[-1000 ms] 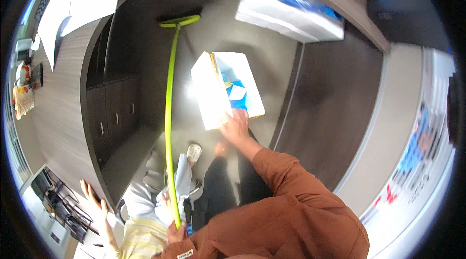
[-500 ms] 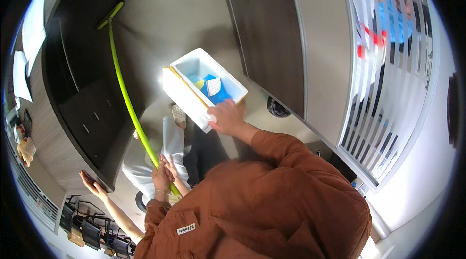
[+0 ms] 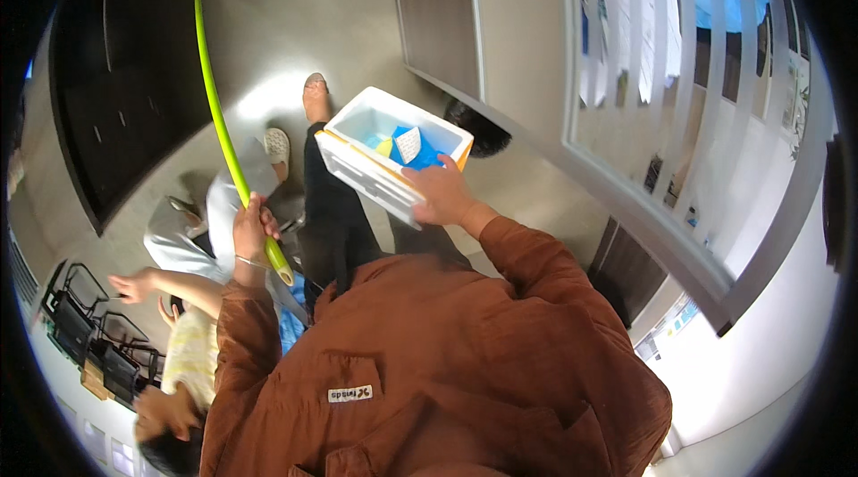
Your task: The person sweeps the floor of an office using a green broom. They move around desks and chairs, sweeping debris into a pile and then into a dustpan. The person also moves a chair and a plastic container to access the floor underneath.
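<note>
My left hand (image 3: 253, 229) is closed round the lower end of a long-handled green squeegee (image 3: 214, 102). Its pole runs up and away to a T-shaped head at the upper left, above the floor or on it; I cannot tell which. In front of my body, my right hand (image 3: 440, 195) grips the near rim of a white box (image 3: 371, 171) with orange edging. Inside the box lie a blue item (image 3: 433, 154), a white printed card (image 3: 408, 146) and something yellow.
Close on my left is another person with a yellow-and-white top (image 3: 190, 347) and an outstretched hand (image 3: 137, 285). Dark cabinets (image 3: 125, 111) stand at left. A slatted glass partition (image 3: 626, 120) runs along the right, with a black object (image 3: 478, 130) low beside it. Black chairs (image 3: 71, 321) sit lower left.
My view has shifted forward and turned, so the partition looms closer. The other person's hand beside mine at the pole has come away. Both my hands keep their holds.
</note>
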Demonstrator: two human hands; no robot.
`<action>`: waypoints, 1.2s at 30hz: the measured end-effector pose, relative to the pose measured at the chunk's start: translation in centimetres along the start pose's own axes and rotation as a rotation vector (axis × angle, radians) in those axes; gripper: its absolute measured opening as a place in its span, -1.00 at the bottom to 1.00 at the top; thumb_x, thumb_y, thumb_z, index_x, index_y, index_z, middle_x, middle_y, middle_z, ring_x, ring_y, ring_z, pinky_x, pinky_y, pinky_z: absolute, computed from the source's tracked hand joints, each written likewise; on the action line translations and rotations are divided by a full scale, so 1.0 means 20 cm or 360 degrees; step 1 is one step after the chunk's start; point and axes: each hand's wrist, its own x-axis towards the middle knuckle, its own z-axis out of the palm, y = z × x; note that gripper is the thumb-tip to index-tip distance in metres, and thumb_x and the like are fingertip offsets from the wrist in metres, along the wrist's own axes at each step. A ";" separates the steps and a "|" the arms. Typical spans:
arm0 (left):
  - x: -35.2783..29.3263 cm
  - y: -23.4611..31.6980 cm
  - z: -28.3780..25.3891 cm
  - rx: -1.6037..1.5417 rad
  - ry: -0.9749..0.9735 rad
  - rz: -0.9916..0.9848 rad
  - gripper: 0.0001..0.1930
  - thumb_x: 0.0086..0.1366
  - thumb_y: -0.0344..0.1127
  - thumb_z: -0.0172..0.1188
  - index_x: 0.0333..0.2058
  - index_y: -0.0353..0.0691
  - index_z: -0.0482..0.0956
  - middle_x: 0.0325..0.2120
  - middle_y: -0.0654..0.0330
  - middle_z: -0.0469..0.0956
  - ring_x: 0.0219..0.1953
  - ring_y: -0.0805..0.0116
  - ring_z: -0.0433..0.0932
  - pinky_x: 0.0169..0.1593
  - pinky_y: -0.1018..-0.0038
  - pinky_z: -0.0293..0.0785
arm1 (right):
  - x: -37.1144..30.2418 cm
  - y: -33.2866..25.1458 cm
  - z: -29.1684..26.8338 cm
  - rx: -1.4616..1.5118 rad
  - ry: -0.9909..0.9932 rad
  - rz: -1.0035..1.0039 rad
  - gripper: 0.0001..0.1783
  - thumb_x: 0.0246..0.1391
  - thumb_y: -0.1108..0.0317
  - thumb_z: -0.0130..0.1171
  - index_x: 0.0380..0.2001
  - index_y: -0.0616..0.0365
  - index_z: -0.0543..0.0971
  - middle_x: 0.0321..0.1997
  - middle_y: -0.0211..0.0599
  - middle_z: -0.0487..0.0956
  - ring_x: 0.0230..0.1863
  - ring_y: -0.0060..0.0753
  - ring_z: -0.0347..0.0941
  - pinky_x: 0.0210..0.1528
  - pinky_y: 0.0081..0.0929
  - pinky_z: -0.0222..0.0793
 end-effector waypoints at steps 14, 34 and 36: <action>0.08 -0.53 0.00 0.0014 -0.0004 0.0097 -0.71 0.36 -0.11 -0.07 -0.27 -0.27 0.34 -0.73 0.36 0.19 -0.79 0.57 0.19 -0.73 0.61 0.20 | -0.30 0.74 -0.06 -0.0573 -0.0969 0.0467 -0.42 -0.38 0.04 0.14 -0.17 0.02 0.51 -0.34 -0.19 0.57 -0.22 -0.11 0.46 -0.03 -0.22 0.17; 0.07 -0.67 -0.06 -0.0019 0.0041 -0.0003 -0.71 0.36 -0.11 -0.06 -0.28 -0.26 0.33 -0.73 0.38 0.18 -0.79 0.60 0.17 -0.73 0.66 0.18 | 0.01 0.83 -0.06 -0.0786 -0.1290 0.0623 -0.48 -0.39 0.11 0.10 -0.23 0.02 0.57 -0.29 -0.19 0.59 -0.20 -0.17 0.47 -0.02 -0.35 0.15; 0.09 -0.67 -0.08 -0.0016 0.0045 -0.0021 -0.72 0.36 -0.11 -0.06 -0.27 -0.26 0.34 -0.72 0.38 0.19 -0.79 0.61 0.17 -0.73 0.66 0.18 | 0.00 0.81 -0.06 -0.0739 -0.1179 0.0582 -0.47 -0.38 0.10 0.10 -0.21 0.02 0.56 -0.30 -0.20 0.59 -0.21 -0.18 0.47 -0.03 -0.35 0.15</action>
